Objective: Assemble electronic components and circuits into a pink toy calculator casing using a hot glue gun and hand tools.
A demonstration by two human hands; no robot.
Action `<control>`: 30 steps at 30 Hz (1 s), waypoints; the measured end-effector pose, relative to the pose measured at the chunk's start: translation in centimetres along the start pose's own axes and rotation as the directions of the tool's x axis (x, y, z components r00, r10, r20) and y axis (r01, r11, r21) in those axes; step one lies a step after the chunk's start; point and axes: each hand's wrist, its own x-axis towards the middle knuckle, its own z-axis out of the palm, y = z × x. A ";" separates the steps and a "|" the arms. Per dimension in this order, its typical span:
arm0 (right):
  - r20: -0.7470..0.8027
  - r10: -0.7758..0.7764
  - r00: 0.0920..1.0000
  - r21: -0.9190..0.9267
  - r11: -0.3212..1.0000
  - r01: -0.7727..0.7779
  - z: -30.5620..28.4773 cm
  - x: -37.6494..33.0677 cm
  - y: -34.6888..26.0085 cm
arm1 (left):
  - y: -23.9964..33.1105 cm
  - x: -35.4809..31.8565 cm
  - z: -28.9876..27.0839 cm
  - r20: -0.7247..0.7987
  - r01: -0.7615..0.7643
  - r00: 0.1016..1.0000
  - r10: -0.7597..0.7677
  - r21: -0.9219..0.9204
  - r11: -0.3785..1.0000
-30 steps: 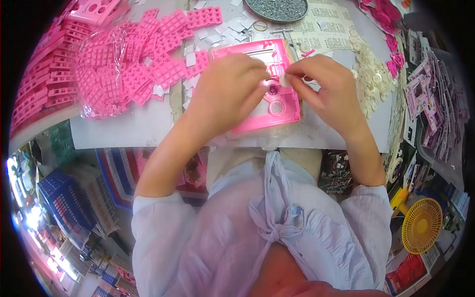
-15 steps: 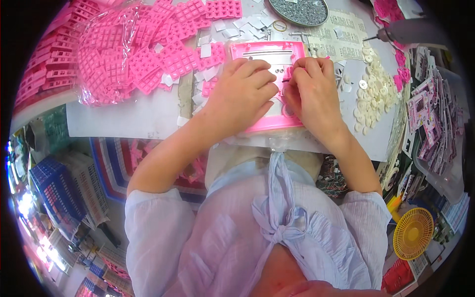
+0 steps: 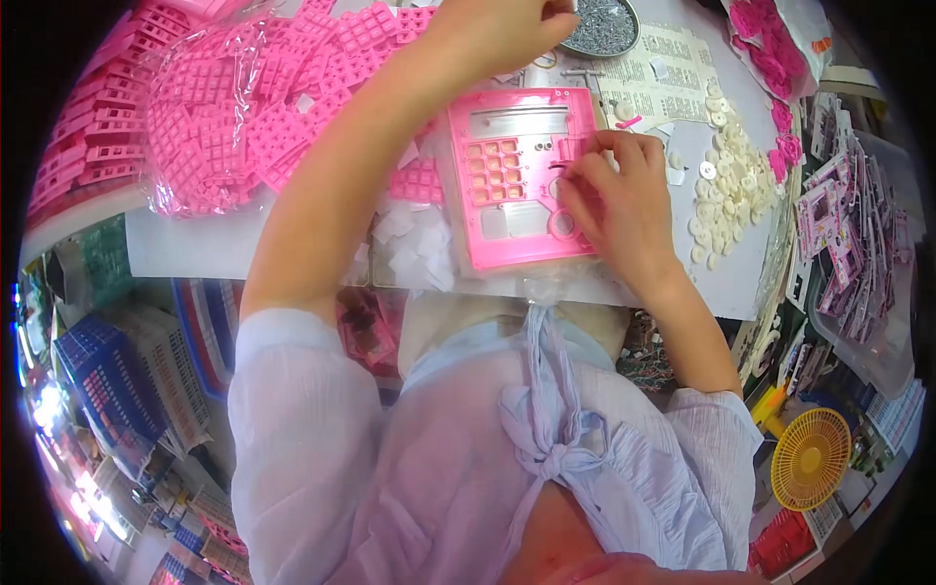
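A pink plastic casing (image 3: 522,261) lies on the table in front of me, with a pink button grid (image 3: 495,172) seated in its left side and a grey plate showing through its openings. Over the casing's right wall is my right hand (image 3: 624,200), fingers curled and pressed together; whatever they pinch is hidden. My left hand (image 3: 502,34) reaches far forward to the left rim of a round metal dish (image 3: 606,27) of small screws. Its fingers are bent together, partly cut off by the picture's upper edge, and I cannot make out anything in them.
Pink button grids (image 3: 341,73) are heaped at the left beside a clear bag (image 3: 200,127) of more. White round pieces (image 3: 726,180) lie in a pile at the right, near a printed sheet (image 3: 673,73). White paper squares (image 3: 419,249) lie left of the casing.
My left hand has left the casing and moved forward to the screw dish, uncovering the button grid. My right hand stays at the casing's right side.
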 end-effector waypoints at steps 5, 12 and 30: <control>0.037 -0.022 0.999 0.069 0.997 0.019 -0.1 0.1 0.3 | 0.7 0.0 1.8 0.055 -0.055 0.997 0.056 -0.027 0.998; 0.125 -0.036 0.992 0.088 0.996 0.025 0.0 1.4 0.3 | 0.2 -0.7 1.9 0.114 -0.012 0.993 0.012 0.003 1.000; 0.215 -0.090 0.973 -0.015 0.995 0.095 -1.2 2.7 0.9 | 0.1 0.7 1.3 0.106 -0.069 0.993 0.058 0.104 0.992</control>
